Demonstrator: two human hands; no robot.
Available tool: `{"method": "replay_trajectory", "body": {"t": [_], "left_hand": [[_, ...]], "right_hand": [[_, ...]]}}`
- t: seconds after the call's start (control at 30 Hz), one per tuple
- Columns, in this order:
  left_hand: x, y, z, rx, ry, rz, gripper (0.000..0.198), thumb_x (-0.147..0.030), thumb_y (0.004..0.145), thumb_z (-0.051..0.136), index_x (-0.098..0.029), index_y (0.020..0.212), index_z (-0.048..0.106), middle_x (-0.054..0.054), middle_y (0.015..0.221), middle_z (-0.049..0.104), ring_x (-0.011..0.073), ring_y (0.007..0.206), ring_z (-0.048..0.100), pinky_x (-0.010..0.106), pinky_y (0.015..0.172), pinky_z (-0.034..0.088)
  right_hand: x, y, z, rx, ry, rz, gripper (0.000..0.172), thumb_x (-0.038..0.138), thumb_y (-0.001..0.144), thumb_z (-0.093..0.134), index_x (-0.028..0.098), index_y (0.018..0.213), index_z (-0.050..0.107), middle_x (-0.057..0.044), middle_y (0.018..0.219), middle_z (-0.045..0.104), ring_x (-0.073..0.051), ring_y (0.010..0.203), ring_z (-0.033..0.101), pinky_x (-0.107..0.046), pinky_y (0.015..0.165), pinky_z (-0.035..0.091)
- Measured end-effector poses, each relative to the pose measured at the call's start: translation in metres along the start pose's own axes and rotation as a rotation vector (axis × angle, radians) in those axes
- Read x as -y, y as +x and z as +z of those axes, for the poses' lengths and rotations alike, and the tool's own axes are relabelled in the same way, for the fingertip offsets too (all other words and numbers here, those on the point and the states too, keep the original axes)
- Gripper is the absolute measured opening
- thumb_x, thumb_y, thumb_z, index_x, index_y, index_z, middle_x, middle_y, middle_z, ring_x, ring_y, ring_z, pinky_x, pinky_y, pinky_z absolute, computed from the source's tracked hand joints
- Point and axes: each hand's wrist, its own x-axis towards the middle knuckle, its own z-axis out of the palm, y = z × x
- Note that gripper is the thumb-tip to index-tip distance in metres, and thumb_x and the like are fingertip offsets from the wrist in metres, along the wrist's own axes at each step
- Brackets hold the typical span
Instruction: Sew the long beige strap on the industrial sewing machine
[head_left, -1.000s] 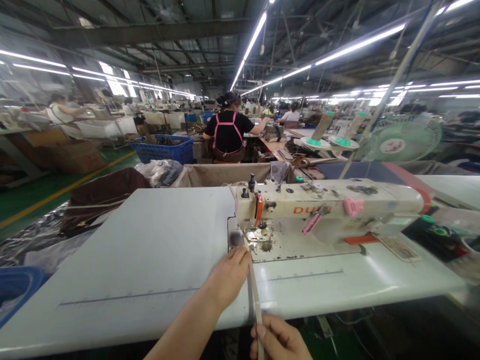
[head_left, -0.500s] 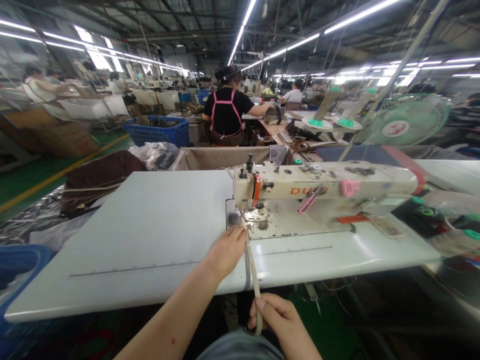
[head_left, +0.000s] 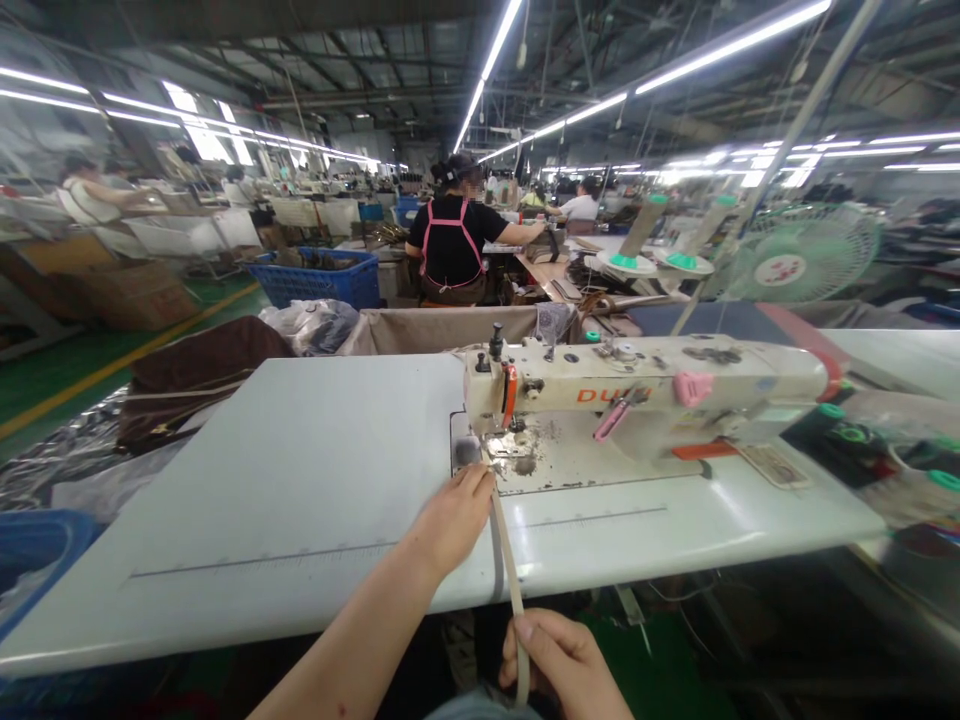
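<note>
Lt hand (head_left: 457, 512) on strip (head_left: 506, 551), rt hand (head_left: 559, 655) pinching.

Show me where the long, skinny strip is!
In the head view, the strip runs low, just right of centre, from the left hand near the sewing machine over the table's front edge to the right hand.

The fingers of the left hand (head_left: 454, 515) rested against a narrow pale strip (head_left: 506, 550) just in front of the sewing machine (head_left: 652, 375). The strip ran toward the wearer over the near edge of the white surface (head_left: 315, 450), where the right hand (head_left: 559, 655) pinched it. Beyond the machine, a person in a pink-strapped apron (head_left: 452, 240) sat facing away; a green fan (head_left: 810, 255) stood farther right.
</note>
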Motion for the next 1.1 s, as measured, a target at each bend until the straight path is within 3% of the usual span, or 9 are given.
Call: {"method": "replay_trajectory", "body": {"t": [0.1, 0.3, 0.53, 0.67, 0.77, 0.87, 0.97, 1.1], "left_hand": [[0.0, 0.0, -0.001, 0.0, 0.073, 0.069, 0.02, -0.014, 0.105, 0.054, -0.014, 0.119, 0.069, 0.014, 0.135, 0.069, 0.0287, 0.134, 0.061, 0.042, 0.121, 0.048], [0.001, -0.002, 0.003, -0.019, 0.03, 0.047, 0.021, -0.015, 0.105, 0.056, -0.014, 0.122, 0.067, 0.013, 0.133, 0.07, 0.028, 0.134, 0.062, 0.04, 0.12, 0.05], [0.001, -0.002, 0.002, -0.024, -0.031, 0.005, 0.023, -0.012, 0.103, 0.053, -0.016, 0.123, 0.064, 0.013, 0.131, 0.07, 0.0272, 0.13, 0.065, 0.042, 0.118, 0.052], [0.0, -0.002, 0.002, -0.034, -0.041, 0.005, 0.021, -0.01, 0.102, 0.053, -0.017, 0.118, 0.065, 0.014, 0.133, 0.069, 0.0265, 0.13, 0.066, 0.041, 0.117, 0.053], [0.0, -0.002, 0.001, -0.042, -0.045, -0.016, 0.025, -0.008, 0.104, 0.049, -0.017, 0.122, 0.063, 0.013, 0.133, 0.069, 0.0255, 0.127, 0.067, 0.04, 0.115, 0.054], [0.0, -0.001, 0.0, -0.028, -0.053, -0.021, 0.026, -0.009, 0.105, 0.047, -0.016, 0.126, 0.062, 0.012, 0.13, 0.069, 0.0264, 0.126, 0.067, 0.042, 0.115, 0.055], [0.0, -0.001, -0.001, -0.01, -0.062, -0.013, 0.025, -0.011, 0.106, 0.047, -0.015, 0.126, 0.061, 0.012, 0.13, 0.07, 0.0274, 0.128, 0.067, 0.043, 0.116, 0.055], [0.001, -0.001, 0.0, 0.015, -0.073, -0.007, 0.026, -0.012, 0.107, 0.046, -0.016, 0.128, 0.061, 0.013, 0.134, 0.069, 0.027, 0.131, 0.065, 0.045, 0.117, 0.053]], "right_hand": [[0.0, 0.001, -0.001, 0.016, 0.015, -0.008, 0.057, 0.073, 0.083, 0.083, 0.016, 0.078, 0.079, -0.006, 0.069, 0.075, -0.018, 0.066, 0.064, -0.029, 0.069, 0.044], [0.002, -0.001, -0.003, 0.055, -0.02, -0.059, 0.055, 0.071, 0.087, 0.08, 0.017, 0.081, 0.08, -0.006, 0.072, 0.073, -0.019, 0.071, 0.062, -0.031, 0.073, 0.044], [0.008, 0.004, -0.007, 0.17, -0.253, -0.278, 0.05, 0.066, 0.092, 0.077, 0.019, 0.072, 0.075, -0.004, 0.082, 0.063, -0.021, 0.081, 0.059, -0.033, 0.079, 0.045], [0.01, 0.009, -0.004, 0.089, -0.368, -0.336, 0.05, 0.068, 0.09, 0.077, 0.02, 0.073, 0.076, -0.006, 0.085, 0.065, -0.024, 0.086, 0.062, -0.036, 0.083, 0.047], [0.009, 0.009, -0.001, 0.004, -0.32, -0.252, 0.048, 0.07, 0.09, 0.076, 0.022, 0.092, 0.083, -0.007, 0.091, 0.072, -0.025, 0.092, 0.065, -0.036, 0.087, 0.049], [0.008, 0.007, 0.001, 0.032, -0.141, -0.092, 0.06, 0.076, 0.086, 0.077, 0.021, 0.109, 0.08, -0.005, 0.083, 0.076, -0.022, 0.078, 0.067, -0.032, 0.075, 0.05], [0.009, 0.003, 0.003, 0.022, -0.111, -0.055, 0.062, 0.079, 0.082, 0.079, 0.018, 0.093, 0.078, -0.005, 0.071, 0.075, -0.017, 0.065, 0.062, -0.029, 0.069, 0.046], [0.012, -0.003, 0.004, 0.005, -0.092, -0.059, 0.056, 0.073, 0.085, 0.081, 0.017, 0.083, 0.079, -0.005, 0.072, 0.076, -0.017, 0.068, 0.064, -0.029, 0.071, 0.047]]}}
